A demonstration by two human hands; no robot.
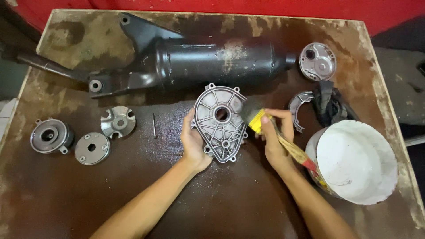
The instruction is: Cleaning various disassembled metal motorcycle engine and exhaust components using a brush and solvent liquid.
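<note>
My left hand (pixel 194 142) grips the left edge of a grey ribbed metal engine cover (pixel 220 123) with a round hole in its middle, holding it tilted up off the brown table (pixel 133 186). In my right hand (pixel 276 132) is a paintbrush (pixel 265 126) with a yellow ferrule and a wooden handle. Its dark bristles touch the cover's upper right edge.
A long black exhaust muffler (pixel 203 59) lies across the back. Round metal parts (pixel 51 136), (pixel 92 148), (pixel 117 121) sit at left, with a thin pin (pixel 154 125). At right are a white bucket (pixel 354 161), a dark rag (pixel 330 106), a curved brake shoe (pixel 297 106) and a round plate (pixel 317 61).
</note>
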